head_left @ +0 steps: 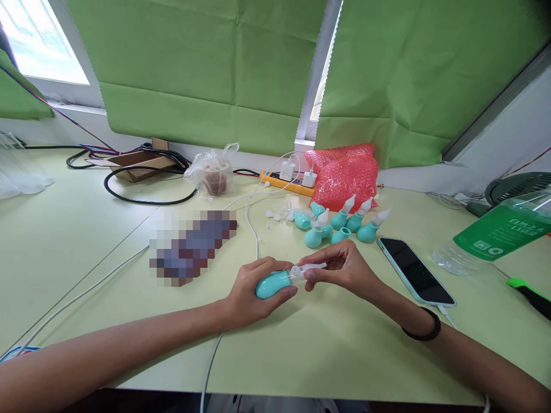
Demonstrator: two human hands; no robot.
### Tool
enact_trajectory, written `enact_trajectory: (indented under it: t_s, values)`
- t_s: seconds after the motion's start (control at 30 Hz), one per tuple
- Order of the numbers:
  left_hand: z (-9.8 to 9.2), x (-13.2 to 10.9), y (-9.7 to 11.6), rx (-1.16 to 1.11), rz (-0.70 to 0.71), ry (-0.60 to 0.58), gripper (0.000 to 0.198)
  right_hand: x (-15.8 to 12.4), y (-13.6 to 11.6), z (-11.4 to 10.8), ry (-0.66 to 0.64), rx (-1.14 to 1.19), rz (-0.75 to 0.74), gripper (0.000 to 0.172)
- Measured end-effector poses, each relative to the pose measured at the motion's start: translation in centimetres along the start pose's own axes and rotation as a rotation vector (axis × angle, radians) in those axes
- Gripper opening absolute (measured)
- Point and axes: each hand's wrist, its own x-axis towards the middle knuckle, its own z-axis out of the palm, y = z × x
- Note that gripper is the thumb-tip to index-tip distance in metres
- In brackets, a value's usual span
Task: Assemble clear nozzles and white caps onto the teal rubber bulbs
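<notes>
My left hand (252, 292) is wrapped round a teal rubber bulb (272, 283), held just above the pale green table (327, 344). My right hand (344, 267) pinches the clear plastic tip (310, 268) that sits at the bulb's mouth. Both hands meet at the middle of the table. Behind them lies a cluster of several more teal bulbs with white tips (340, 225). A few loose white tips (279, 215) lie to the left of that cluster.
A phone (414, 269) lies face up right of my right hand. A clear bottle with a green label (501, 232) lies far right. Red bubble wrap (344, 172), a yellow power strip (286, 182), a bagged cup (214, 175), cables and a blurred patch (191, 246) sit behind.
</notes>
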Motion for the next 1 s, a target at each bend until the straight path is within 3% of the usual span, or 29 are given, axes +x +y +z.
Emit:
enact_trajectory:
  t_s: [0.17, 0.3, 0.43, 0.53, 0.67, 0.83, 0.9, 1.0]
  values:
    - [-0.4, 0.4, 0.2, 0.003, -0.129, -0.181, 0.043, 0.1, -2.2, -2.2, -0.134, -0.273, 0.055, 0.020]
    - [-0.5, 0.6, 0.2, -0.010, -0.119, -0.170, 0.034, -0.2, -4.4, -6.4, -0.183, -0.597, 0.037, 0.018]
    - [0.0, 0.5, -0.1, 0.186, -0.130, -0.190, 0.025, -0.7, -5.7, -11.0, 0.064, -1.043, 0.017, 0.014]
    - [0.4, 0.4, -0.6, 0.347, -0.140, -0.260, 0.028, -0.6, -5.2, -14.0, 0.249, -1.170, 0.080, 0.011]
    - [0.6, 0.3, -1.3, 0.438, -0.114, -0.377, 0.037, 0.6, -2.9, -16.9, 0.197, -1.015, 0.164, 0.007]
    - [0.8, 0.0, -1.8, 0.445, -0.037, -0.418, 0.041, 1.1, -1.7, -18.2, 0.069, -1.000, 0.107, 0.017]
    - [0.8, 0.0, -1.7, 0.449, -0.018, -0.426, 0.039, 0.4, -2.3, -17.7, 0.148, -1.140, 0.037, 0.021]
    - [0.8, 0.0, -1.2, 0.475, 0.020, -0.471, 0.033, -0.6, -3.7, -15.5, 0.430, -1.386, -0.080, 0.029]
